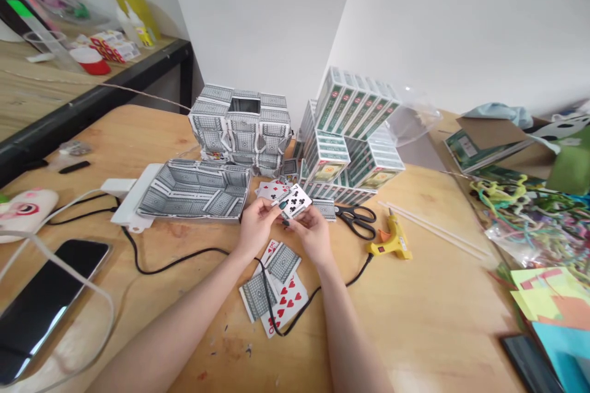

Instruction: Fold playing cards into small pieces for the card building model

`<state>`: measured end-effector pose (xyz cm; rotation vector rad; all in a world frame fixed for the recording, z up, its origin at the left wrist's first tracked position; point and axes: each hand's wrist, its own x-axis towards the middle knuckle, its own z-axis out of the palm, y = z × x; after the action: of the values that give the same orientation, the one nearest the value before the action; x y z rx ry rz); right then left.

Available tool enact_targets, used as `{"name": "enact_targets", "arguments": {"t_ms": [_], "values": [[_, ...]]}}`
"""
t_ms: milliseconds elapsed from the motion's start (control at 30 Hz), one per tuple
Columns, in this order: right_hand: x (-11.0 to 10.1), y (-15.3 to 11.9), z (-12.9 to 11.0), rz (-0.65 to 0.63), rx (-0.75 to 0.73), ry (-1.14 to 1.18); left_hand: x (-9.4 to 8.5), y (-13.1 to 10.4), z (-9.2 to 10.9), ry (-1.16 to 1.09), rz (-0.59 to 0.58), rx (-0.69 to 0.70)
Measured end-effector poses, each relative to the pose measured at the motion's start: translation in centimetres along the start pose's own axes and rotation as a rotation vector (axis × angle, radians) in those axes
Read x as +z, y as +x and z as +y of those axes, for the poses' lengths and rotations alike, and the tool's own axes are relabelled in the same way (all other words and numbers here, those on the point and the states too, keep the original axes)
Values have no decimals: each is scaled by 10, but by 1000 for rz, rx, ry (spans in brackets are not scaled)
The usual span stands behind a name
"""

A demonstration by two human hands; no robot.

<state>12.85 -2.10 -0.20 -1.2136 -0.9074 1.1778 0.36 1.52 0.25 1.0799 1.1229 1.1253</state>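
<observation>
Between my two hands is a playing card (295, 199), a seven of clubs facing up. My left hand (259, 224) pinches its left side, thumb on top. My right hand (314, 233) grips its lower right edge. Loose red-suit cards (271, 189) lie just behind it. Nearer me, several playing cards (288, 301) overlap on the table, some face down, with a black cable across them. An open tray made of cards (198, 193) sits to the left. Behind it stands a boxy structure built from folded cards (242, 126).
Stacked card boxes (354, 135) rise behind my right hand. Black scissors (357, 218) and a yellow glue gun (391, 239) lie to the right, beside clear glue sticks (433, 230). A phone (50, 301) is at left; colourful craft scraps (539, 215) are at far right.
</observation>
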Motion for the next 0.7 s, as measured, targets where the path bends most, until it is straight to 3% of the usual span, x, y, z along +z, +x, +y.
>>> {"name": "enact_targets", "arguments": {"t_ms": [300, 700], "values": [[-1, -2, -9, 37, 39, 93, 1, -2, 3, 27, -98, 14], [4, -3, -3, 20, 51, 68, -3, 3, -1, 186, -16, 62]]}}
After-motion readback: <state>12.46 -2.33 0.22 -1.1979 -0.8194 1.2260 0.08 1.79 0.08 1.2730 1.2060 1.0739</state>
